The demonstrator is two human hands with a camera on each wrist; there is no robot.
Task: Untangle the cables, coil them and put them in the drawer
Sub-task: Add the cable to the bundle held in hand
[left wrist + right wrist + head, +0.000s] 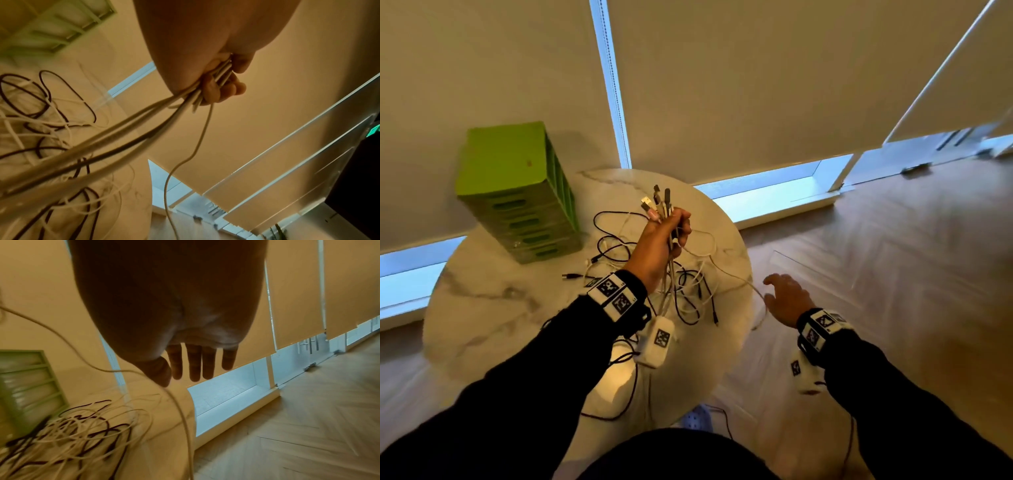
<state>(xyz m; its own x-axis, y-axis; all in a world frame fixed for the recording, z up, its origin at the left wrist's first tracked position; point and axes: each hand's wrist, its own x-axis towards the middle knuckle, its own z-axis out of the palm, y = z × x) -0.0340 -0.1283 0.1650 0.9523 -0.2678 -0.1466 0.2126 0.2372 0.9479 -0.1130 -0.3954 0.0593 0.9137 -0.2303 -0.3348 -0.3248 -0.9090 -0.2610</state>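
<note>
My left hand (671,233) is raised over the round marble table (493,308) and grips a bunch of cable ends (659,202), their plugs sticking up above the fist. The wrist view shows the fingers (218,91) curled round several white and dark cables (123,129) that run down to a tangle (688,291) on the table. One white cable (736,277) trails off to the right, past the table edge. My right hand (784,294) hovers beyond that edge with fingers (195,361) straight and spread, holding nothing; the white cable (180,418) passes next to its thumb.
A green drawer unit (517,192) stands at the back left of the table, all drawers closed. Roller blinds cover the windows behind. Wooden floor (893,257) lies to the right. A dark cable (626,394) hangs over the table's near edge.
</note>
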